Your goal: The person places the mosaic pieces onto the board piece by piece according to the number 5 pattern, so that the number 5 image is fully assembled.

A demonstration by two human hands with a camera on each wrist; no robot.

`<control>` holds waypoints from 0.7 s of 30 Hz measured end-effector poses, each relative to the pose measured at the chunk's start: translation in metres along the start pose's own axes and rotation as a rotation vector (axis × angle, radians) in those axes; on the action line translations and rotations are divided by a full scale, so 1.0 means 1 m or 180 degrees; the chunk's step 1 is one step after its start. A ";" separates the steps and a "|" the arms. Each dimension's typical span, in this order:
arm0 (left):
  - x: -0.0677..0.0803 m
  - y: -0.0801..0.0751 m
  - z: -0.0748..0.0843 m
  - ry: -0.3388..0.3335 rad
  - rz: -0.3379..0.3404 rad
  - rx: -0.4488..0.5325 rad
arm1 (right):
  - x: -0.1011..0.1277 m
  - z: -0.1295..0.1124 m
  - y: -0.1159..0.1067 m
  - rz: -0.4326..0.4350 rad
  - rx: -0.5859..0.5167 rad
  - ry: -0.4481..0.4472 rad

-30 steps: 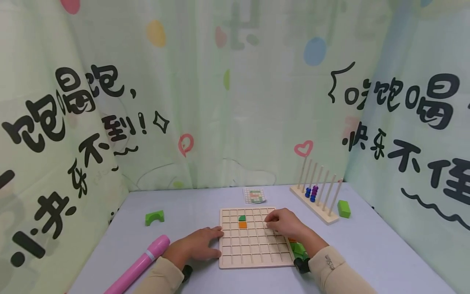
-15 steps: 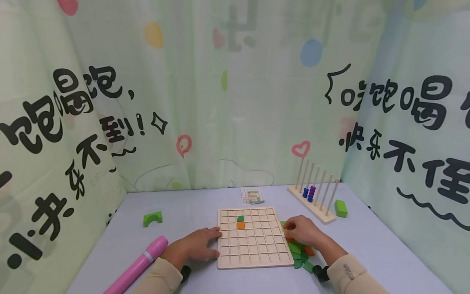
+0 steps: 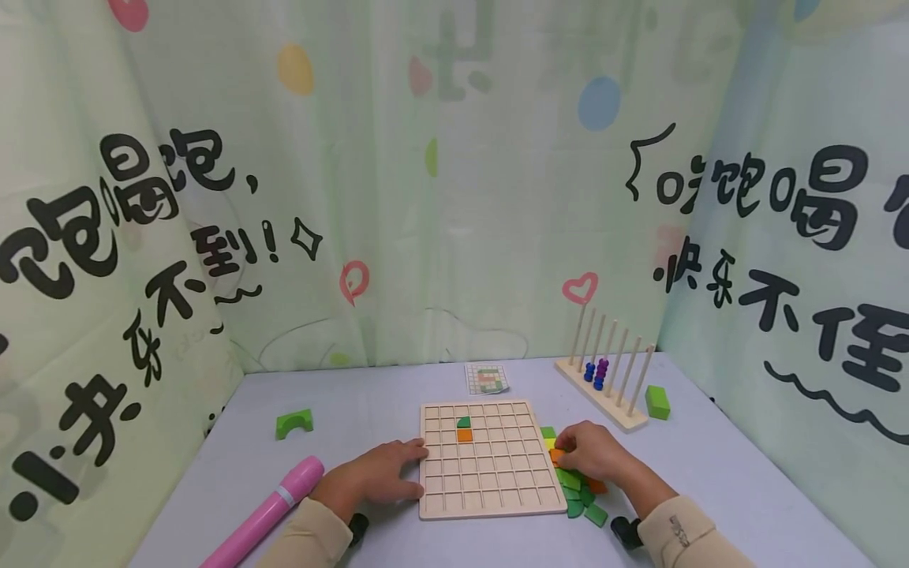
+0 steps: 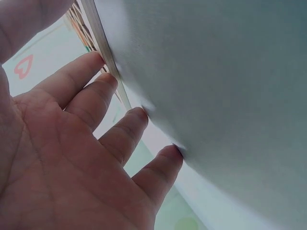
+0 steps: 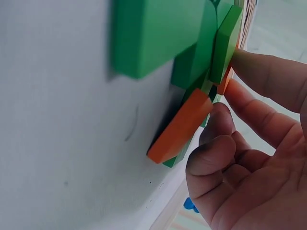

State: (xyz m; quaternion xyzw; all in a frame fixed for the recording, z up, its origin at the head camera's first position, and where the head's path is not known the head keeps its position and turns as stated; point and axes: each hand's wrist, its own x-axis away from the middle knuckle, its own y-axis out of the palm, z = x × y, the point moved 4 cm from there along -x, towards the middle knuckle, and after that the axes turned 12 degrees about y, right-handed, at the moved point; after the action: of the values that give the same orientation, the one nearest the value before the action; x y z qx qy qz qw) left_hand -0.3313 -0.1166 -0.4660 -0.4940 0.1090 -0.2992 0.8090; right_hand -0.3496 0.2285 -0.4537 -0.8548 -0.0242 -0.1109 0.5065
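A light wooden grid board (image 3: 490, 473) lies on the table, carrying a dark green tile (image 3: 464, 422) and an orange square tile (image 3: 465, 435) in its cells. My left hand (image 3: 383, 472) rests at the board's left edge, its spread fingertips touching the side. To the right of the board, my right hand (image 3: 592, 451) pinches an orange tile (image 3: 557, 456) between thumb and index finger at the heap of green tiles (image 3: 571, 480). In the right wrist view, another orange tile (image 5: 181, 127) leans on green ones below the curled fingers.
A pattern card (image 3: 487, 379) lies behind the board. At the back right stand a peg rack (image 3: 604, 394) with beads and a green block (image 3: 657, 402). On the left are a green arch block (image 3: 294, 424) and a pink tube (image 3: 270, 509). Curtains enclose the table.
My right hand has moved from over the board's right side to the tile heap, where it now pinches an orange tile. The left hand stays at the board's edge.
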 end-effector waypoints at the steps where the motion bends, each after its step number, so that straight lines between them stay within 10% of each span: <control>1: 0.000 0.000 0.001 0.0007 0.0002 0.0002 | 0.000 0.000 0.000 0.0004 0.0018 -0.0010; 21: 0.000 0.000 0.001 -0.0004 0.0037 0.0012 | -0.001 0.004 0.000 0.0062 -0.0245 0.0021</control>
State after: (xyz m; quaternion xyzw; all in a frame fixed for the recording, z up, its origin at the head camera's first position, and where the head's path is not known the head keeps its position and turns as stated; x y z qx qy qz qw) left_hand -0.3308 -0.1160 -0.4652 -0.4921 0.1108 -0.2944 0.8117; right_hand -0.3496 0.2318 -0.4560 -0.8734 -0.0099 -0.1096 0.4744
